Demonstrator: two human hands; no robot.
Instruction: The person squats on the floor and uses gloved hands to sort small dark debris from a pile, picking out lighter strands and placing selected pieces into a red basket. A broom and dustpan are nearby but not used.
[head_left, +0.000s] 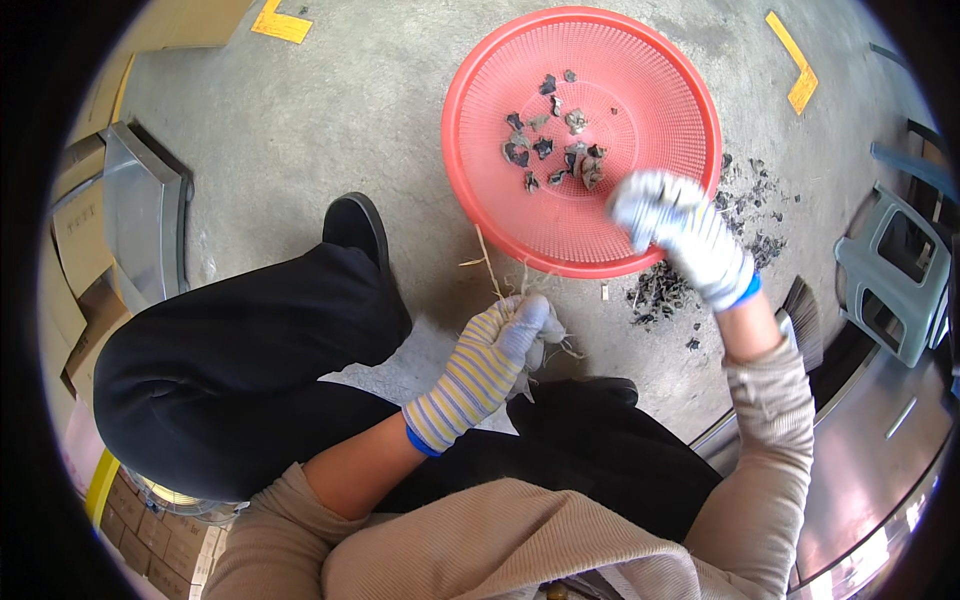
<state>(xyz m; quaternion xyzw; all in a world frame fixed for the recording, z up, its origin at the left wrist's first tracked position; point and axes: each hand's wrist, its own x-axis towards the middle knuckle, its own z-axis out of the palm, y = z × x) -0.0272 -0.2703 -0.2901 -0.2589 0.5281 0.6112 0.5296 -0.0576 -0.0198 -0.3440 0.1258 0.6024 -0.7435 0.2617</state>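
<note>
My left hand (499, 352), in a yellow-and-purple striped knit glove, is closed on a tuft of pale plant fibres (491, 266). Thin stalks and wisps stick out past its fingertips. My right hand (664, 217), in a blue-and-white striped glove, is blurred over the near right rim of a red plastic mesh basket (480, 206). Its fingers look curled; whether they hold anything is hidden. Inside the basket lie several dark, crinkled dried pieces (544, 148), resembling wood ear fungus, scattered over its bottom left of centre.
Dark crumbs (660, 292) litter the concrete floor right of the basket. A brush (802, 319) is beside my right forearm. Grey-green plastic stools (892, 262) stand at right, above a metal surface (877, 465). Cardboard boxes (79, 240) and a metal box (142, 202) line the left.
</note>
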